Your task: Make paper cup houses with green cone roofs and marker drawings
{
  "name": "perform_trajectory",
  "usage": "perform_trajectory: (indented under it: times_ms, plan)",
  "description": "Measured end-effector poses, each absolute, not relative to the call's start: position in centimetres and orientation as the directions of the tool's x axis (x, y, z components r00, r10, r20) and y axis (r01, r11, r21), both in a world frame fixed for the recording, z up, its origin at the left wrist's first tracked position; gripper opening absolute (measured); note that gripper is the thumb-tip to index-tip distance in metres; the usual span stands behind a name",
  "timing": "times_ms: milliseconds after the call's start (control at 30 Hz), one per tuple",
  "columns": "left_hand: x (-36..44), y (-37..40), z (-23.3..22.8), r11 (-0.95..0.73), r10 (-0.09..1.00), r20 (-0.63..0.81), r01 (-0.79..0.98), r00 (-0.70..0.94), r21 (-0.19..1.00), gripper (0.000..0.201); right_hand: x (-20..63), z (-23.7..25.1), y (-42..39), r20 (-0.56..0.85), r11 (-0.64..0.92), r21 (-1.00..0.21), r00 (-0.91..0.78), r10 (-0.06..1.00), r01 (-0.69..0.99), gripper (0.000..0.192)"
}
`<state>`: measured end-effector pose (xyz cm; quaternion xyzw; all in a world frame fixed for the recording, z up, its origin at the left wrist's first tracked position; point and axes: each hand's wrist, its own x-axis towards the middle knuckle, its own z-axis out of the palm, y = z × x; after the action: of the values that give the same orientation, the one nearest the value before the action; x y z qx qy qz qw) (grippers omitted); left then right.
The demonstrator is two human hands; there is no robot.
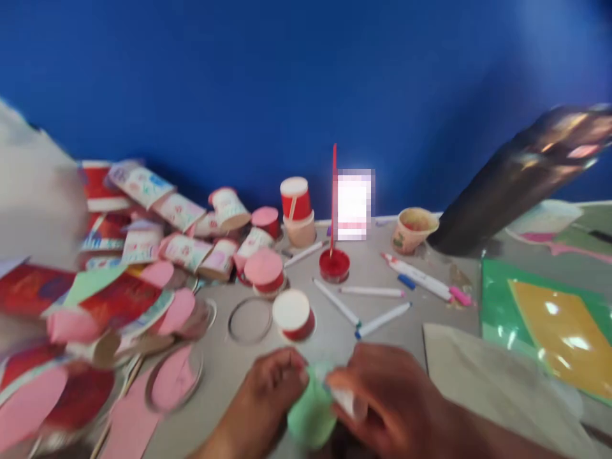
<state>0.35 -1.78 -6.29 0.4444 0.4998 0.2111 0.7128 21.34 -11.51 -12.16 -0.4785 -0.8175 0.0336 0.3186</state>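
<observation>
At the near edge of the table, my left hand [270, 395] pinches a light green paper piece [312, 417] by its upper left edge. The piece looks rounded, and motion blurs its outline. My right hand [392, 395] closes around a short white tube [351, 403] that resembles a glue stick. One end of this tube is at the green paper's right edge; whether it touches cannot be told. Just beyond my hands stands a small red tub with a white top [291, 310], beside a thin clear ring [249, 320].
Paper cups [182, 252] and pink paper cutouts [179, 310] pile up on the left. Several markers [373, 292] lie mid-table around a red dish [335, 264] with an upright red stick. Green and yellow sheets [559, 319] are at right, below a dark slanted object [507, 185]. A blue wall stands behind.
</observation>
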Motion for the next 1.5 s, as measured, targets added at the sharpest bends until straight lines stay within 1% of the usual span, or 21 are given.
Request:
perform_trajectory:
  times_ms: [67,100,133,300,400,467,567,633,800,933,1067,1133,1200,1300,1367,1500]
  plan:
    - [0.5,-1.9,-5.9,0.498,0.735,-0.515,0.164,0.441,0.851,0.043,21.8,-8.3,-9.1,0.514,0.546,-0.473,-0.287,0.809,0.692,0.013]
    - [0.6,-1.9,-5.8,0.493,0.745,-0.511,0.162,0.428,0.855,0.04,21.9,-7.0,-8.0,0.545,0.556,-0.498,-0.259,0.797,0.665,0.011]
    - [0.7,-1.8,-5.7,0.484,0.746,-0.505,0.168,0.434,0.859,0.038,21.9,-6.2,-7.3,0.59,0.566,-0.494,-0.224,0.776,0.659,0.011]
    - [0.9,-1.8,-5.6,0.442,0.782,-0.456,0.138,0.425,0.886,0.029,21.6,-5.2,-7.9,0.632,0.549,-0.502,-0.15,0.761,0.669,0.01]
    - [0.9,-2.1,-5.5,0.357,0.804,-0.406,0.192,0.434,0.914,0.028,21.3,-5.3,-8.5,0.662,0.577,-0.463,-0.17,0.73,0.674,0.011]
    - [0.9,-2.4,-5.3,0.318,0.809,-0.383,0.215,0.447,0.923,0.027,21.0,-5.4,-8.4,0.658,0.602,-0.428,-0.225,0.719,0.674,0.012]
    - [1.0,-2.8,-5.0,0.319,0.8,-0.373,0.193,0.469,0.928,0.027,20.8,-5.5,-8.2,0.623,0.622,-0.366,-0.314,0.717,0.693,0.011]
    - [1.1,-2.8,-4.8,0.327,0.794,-0.365,0.165,0.486,0.93,0.026,20.7,-5.7,-8.0,0.613,0.626,-0.331,-0.343,0.711,0.706,0.01]
    - [1.0,-2.6,-4.4,0.33,0.761,-0.359,0.154,0.541,0.931,0.031,20.8,-5.6,-7.9,0.612,0.632,-0.296,-0.366,0.701,0.717,0.009]
    - [1.0,-2.9,-4.0,0.233,0.76,-0.31,0.206,0.571,0.951,0.029,20.7,-5.1,-8.0,0.614,0.608,-0.227,-0.373,0.695,0.76,0.006]
    - [1.0,-3.3,-3.9,0.162,0.804,-0.264,0.231,0.533,0.959,0.032,20.6,-4.8,-8.1,0.637,0.554,-0.167,-0.339,0.692,0.816,0.005]
    - [1.0,-3.4,-3.9,0.167,0.83,-0.26,0.224,0.494,0.96,0.032,20.7,-4.8,-8.2,0.644,0.535,-0.168,-0.319,0.696,0.828,0.005]
    - [1.1,-3.4,-3.8,0.214,0.832,-0.279,0.187,0.48,0.959,0.03,20.8,-4.9,-8.2,0.641,0.539,-0.177,-0.32,0.698,0.823,0.003]
    - [1.1,-3.1,-3.7,0.324,0.804,-0.331,0.102,0.494,0.941,0.026,21.0,-5.0,-8.3,0.62,0.59,-0.181,-0.374,0.689,0.787,0.005]
    - [1.1,-2.8,-3.7,0.371,0.796,-0.362,0.082,0.486,0.925,0.025,21.1,-5.1,-8.4,0.603,0.631,-0.184,-0.42,0.678,0.753,0.008]
    - [1.0,-2.4,-3.8,0.382,0.791,-0.382,0.102,0.478,0.918,0.026,20.9,-5.1,-8.4,0.582,0.678,-0.188,-0.476,0.66,0.711,0.017]
